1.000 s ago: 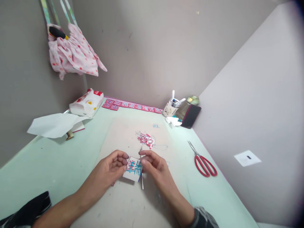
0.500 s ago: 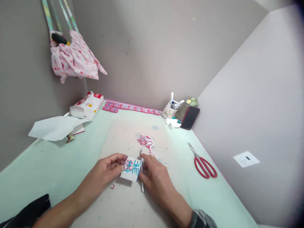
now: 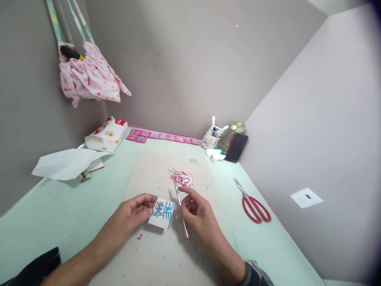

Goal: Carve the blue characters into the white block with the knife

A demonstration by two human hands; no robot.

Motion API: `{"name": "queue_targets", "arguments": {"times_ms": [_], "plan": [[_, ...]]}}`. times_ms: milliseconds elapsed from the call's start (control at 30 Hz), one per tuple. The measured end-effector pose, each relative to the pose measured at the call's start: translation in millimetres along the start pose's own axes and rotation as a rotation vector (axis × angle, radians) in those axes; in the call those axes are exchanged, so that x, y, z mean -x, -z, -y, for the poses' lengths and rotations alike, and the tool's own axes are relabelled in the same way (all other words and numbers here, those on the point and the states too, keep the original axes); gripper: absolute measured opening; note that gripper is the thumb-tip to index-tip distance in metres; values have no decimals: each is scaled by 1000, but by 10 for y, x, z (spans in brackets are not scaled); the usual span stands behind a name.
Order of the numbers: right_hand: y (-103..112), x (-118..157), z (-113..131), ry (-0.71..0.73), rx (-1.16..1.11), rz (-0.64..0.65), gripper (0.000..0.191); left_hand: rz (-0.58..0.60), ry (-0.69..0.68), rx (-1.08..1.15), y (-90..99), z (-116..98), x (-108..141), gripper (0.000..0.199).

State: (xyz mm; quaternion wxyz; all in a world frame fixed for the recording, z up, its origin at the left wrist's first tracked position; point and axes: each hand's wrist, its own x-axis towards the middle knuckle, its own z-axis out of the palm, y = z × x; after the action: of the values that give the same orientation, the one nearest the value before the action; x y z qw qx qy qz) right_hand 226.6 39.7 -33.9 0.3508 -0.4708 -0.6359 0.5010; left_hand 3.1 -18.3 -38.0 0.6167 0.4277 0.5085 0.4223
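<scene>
A small white card (image 3: 161, 223) with blue and red character strokes is pinched at its left edge by my left hand (image 3: 135, 212). Just right of the card, my right hand (image 3: 196, 210) has a slim silver craft knife (image 3: 183, 224) at its curled fingers. The knife slants, its tip end pointing away from me, apart from the card. Beyond the hands lies a pile of red and white paper scraps (image 3: 181, 178) on the pale board (image 3: 143, 163). One small red scrap (image 3: 139, 236) rests near my left wrist.
Red-handled scissors (image 3: 256, 208) lie at right. Behind them are a phone (image 3: 236, 147), crumpled tissue (image 3: 214, 154) and pen cup (image 3: 210, 139). Red carved squares (image 3: 171, 137) line the back edge. A tissue pack (image 3: 107, 135) and white paper (image 3: 64, 163) are at left.
My right hand has drawn back from the card's right edge. The knife has moved away from the card and tilted, its near end swinging right. The view has shifted slightly.
</scene>
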Motion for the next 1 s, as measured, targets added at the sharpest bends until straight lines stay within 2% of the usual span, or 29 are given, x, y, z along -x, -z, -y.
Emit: {"name": "queue_targets", "arguments": {"times_ms": [133, 200, 300, 533, 767, 933, 1000], "plan": [[60, -42, 91, -170, -355, 10, 46, -7, -1, -11, 2, -8, 2, 40], [85, -49, 141, -233, -472, -4, 44, -11, -1, -16, 2, -13, 0, 41], [91, -40, 206, -296, -586, 47, 47, -10, 0, -30, 4, -7, -2, 42], [34, -49, 176, -261, -598, 80, 23, -16, 28, -57, 29, 51, -14, 47], [78, -53, 171, -262, -720, 27, 31, -20, 34, -22, -5, 10, -16, 47], [91, -65, 132, -166, -746, -23, 44, -57, 20, 39, 9, -20, -1, 43], [91, -71, 94, -105, -696, -68, 42, -99, 10, 79, 51, -39, -1, 43]]}}
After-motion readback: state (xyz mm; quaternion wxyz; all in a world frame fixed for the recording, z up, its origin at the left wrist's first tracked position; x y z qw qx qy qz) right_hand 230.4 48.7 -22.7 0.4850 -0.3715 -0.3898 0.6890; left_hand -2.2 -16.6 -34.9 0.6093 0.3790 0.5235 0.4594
